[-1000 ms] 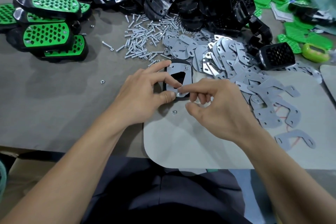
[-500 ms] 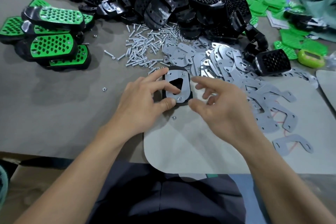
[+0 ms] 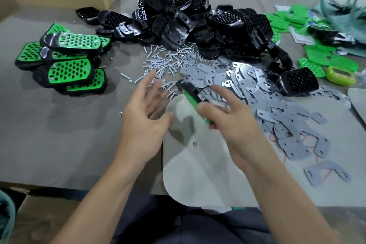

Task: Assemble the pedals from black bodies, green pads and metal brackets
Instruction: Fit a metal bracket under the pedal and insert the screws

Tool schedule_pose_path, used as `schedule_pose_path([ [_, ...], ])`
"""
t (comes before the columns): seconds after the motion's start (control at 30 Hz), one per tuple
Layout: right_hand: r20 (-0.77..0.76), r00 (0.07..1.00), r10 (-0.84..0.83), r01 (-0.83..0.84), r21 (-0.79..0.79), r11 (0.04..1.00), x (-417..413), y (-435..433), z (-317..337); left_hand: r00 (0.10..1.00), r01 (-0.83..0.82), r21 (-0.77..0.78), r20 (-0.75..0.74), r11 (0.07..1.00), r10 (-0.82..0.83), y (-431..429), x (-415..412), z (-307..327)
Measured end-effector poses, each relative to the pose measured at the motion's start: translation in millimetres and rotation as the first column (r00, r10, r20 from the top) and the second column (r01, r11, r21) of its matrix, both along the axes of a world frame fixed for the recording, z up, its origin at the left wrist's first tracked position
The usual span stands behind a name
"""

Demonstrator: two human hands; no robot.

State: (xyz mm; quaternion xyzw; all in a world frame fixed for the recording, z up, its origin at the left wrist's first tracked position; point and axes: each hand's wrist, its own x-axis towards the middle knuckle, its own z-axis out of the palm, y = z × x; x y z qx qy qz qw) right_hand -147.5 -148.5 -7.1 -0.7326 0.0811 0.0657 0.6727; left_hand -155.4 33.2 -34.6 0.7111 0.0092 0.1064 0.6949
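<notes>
My right hand [image 3: 227, 119] grips the pedal [image 3: 190, 95], tilted on edge, thumb against its green side; my left hand [image 3: 146, 111] hovers just beside it, fingers spread wide, holding nothing

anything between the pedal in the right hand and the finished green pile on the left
Yes: the open left hand sits between the pedal and the finished pile; loose screws lie on the table there too.

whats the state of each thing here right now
pedal: tipped on edge, off the table
right hand: gripping pedal
left hand: open, fingers spread, holding nothing
finished pedals: stacked, green side up
bodies: heaped, unassembled
brackets: loose pile
screws: scattered
</notes>
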Motion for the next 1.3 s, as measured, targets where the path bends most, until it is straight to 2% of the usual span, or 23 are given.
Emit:
schedule_pose_path([
  [0.07, -0.059, 0.987, 0.152, -0.115, 0.409, 0.905, -1.6, -11.9, 9.0, 1.000, 0.014, -0.040, 0.006, 0.999, -0.014, -0.1, 4.4, 7.7],
  [0.1, -0.056, 0.972, 0.229, -0.167, 0.519, 0.838, -2.8, -16.4, 12.0, 0.997, 0.073, -0.089, -0.003, 0.993, -0.073, -1.3, 6.4, 13.0],
  [0.17, -0.042, 0.941, 0.336, -0.236, 0.630, 0.740, -5.7, -21.7, 15.1, 0.976, 0.215, -0.181, 0.023, 0.960, -0.215, -5.6, 8.8, 21.6],
  [0.27, -0.024, 0.919, 0.394, -0.286, 0.646, 0.707, -7.0, -25.9, 14.2, 0.955, 0.295, -0.198, 0.093, 0.935, -0.281, -13.2, 9.1, 28.9],
  [0.47, -0.024, 0.900, 0.434, -0.317, 0.647, 0.693, -11.0, -27.6, 10.7, 0.982, 0.154, -0.199, 0.137, 0.968, -0.129, -15.3, 9.8, 23.4],
  [0.6, -0.075, 0.932, 0.354, -0.229, 0.635, 0.738, -11.1, -23.9, 7.1, 0.990, 0.064, -0.172, 0.132, 0.983, -0.041, -14.0, 11.1, 17.1],
  [0.7, -0.020, 0.964, 0.267, -0.214, 0.539, 0.814, -11.6, -18.7, 1.1, 0.995, -0.019, -0.124, 0.096, 0.992, 0.031, -13.7, 11.9, 13.5],
  [0.83, 0.164, 0.973, 0.159, -0.187, 0.170, 0.967, -9.3, -9.4, -4.9, 0.998, -0.040, 0.002, -0.053, 0.999, 0.040, -14.3, 10.5, 9.0],
  [0.87, 0.225, 0.965, 0.136, -0.148, 0.042, 0.988, -8.9, -8.4, -6.1, 0.990, -0.009, -0.037, -0.138, 0.999, 0.004, -14.6, 9.0, 9.0],
  [0.93, 0.352, 0.929, 0.113, -0.046, -0.194, 0.980, -10.3, -8.9, -11.5, 0.939, 0.094, -0.278, -0.293, 0.956, -0.178, -15.1, 6.9, 11.1],
  [1.0, 0.462, 0.876, 0.140, 0.018, -0.321, 0.947, -14.6, -8.8, -16.2, 0.895, 0.149, -0.465, -0.312, 0.873, -0.320, -14.1, 6.2, 13.9],
  [1.07, 0.540, 0.814, 0.215, 0.064, -0.450, 0.891, -18.7, -8.0, -18.8, 0.904, 0.146, -0.479, -0.291, 0.866, -0.314, -13.9, 7.1, 14.9],
  [1.13, 0.516, 0.824, 0.235, 0.030, -0.453, 0.891, -19.4, -8.9, -18.3, 0.917, 0.121, -0.418, -0.300, 0.900, -0.263, -13.5, 7.3, 13.8],
  [1.23, 0.422, 0.898, 0.125, -0.043, -0.200, 0.979, -14.2, -11.5, -5.9, 0.921, 0.144, -0.372, -0.289, 0.917, -0.262, -12.6, 4.6, 13.3],
  [1.3, 0.428, 0.900, 0.080, 0.004, -0.194, 0.981, -8.0, -10.7, 2.9, 0.932, 0.149, -0.338, -0.266, 0.929, -0.246, -13.1, 2.4, 16.3],
])
